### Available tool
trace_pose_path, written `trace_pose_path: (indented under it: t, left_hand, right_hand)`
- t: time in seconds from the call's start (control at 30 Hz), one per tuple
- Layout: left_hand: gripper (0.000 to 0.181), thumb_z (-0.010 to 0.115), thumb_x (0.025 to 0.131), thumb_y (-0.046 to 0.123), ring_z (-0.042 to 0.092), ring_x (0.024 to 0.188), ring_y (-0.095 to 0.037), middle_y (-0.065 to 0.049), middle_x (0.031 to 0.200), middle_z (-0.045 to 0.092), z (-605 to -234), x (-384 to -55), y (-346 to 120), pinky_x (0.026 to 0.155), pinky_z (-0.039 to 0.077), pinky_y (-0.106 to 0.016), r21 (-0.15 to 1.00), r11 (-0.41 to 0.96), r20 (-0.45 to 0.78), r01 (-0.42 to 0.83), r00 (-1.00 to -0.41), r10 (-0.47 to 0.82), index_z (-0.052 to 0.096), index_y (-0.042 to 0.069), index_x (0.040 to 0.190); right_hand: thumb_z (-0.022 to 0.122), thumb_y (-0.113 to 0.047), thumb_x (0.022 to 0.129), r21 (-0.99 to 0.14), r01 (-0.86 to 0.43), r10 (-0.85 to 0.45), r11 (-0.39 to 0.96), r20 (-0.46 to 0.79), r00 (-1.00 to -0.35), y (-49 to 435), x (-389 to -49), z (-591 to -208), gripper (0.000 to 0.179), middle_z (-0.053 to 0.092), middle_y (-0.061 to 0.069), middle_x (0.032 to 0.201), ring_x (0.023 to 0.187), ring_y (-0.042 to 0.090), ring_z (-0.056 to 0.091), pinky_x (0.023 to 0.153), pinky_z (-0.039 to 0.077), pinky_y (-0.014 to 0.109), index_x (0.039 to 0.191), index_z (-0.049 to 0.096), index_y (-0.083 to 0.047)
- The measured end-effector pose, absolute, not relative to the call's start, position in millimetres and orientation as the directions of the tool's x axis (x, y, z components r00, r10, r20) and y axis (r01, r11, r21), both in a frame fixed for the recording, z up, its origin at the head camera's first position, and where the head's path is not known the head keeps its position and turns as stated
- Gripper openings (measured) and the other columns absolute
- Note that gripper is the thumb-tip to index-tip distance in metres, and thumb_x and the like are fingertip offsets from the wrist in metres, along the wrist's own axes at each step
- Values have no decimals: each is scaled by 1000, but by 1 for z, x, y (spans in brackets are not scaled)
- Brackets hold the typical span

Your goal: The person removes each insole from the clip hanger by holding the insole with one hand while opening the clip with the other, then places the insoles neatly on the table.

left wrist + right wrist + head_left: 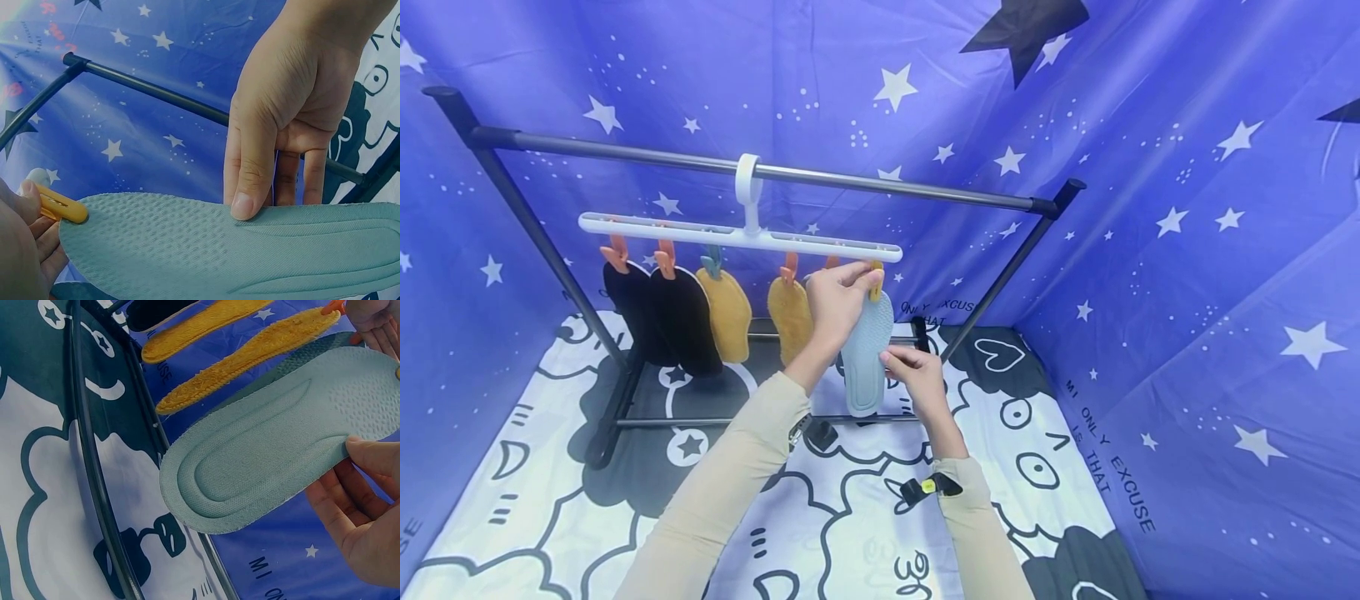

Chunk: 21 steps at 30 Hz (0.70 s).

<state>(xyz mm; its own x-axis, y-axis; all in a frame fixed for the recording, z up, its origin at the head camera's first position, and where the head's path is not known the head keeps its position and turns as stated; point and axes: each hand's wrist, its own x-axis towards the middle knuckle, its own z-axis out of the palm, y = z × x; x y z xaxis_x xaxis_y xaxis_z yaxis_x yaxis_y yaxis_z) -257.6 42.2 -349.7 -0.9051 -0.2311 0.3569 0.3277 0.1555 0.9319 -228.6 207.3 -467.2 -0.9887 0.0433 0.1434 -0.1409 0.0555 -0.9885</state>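
Note:
A light blue-green shoe insole [867,354] hangs below the right end of a white clip hanger [700,233]. My left hand [835,302] is at its top, thumb and fingers pinching a yellow clip [64,207] whose tip overlaps the insole's end. Lower down, my right hand [919,379] pinches the insole's side edge, thumb on the front face and fingers behind. Behind this insole, a second blue-green insole [319,355] shows in the right wrist view, partly covered.
Orange clips [616,254] and a teal clip [712,263] hold black insoles [681,325] and yellow fuzzy insoles [727,312] along the hanger. Its hook sits over a dark metal rack's bar [880,183]. A patterned cloth [880,500] lies below; blue star-printed curtains [1187,208] surround the rack.

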Motion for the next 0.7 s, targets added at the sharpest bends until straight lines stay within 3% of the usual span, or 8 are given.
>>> trace_pose_path:
  t: [0.7]
  left_hand:
    - [22,81,88,17,78,92,-25,-14,102,78,-350,-258,45,80,64,-36,927,133,373,350,-896,-242,80,4,105]
  right_hand:
    - [73,0,91,-988,-143,51,66,146,-988,209,-226,-467,25,74,25,108,81,4,71,74,63,23,111,70,15]
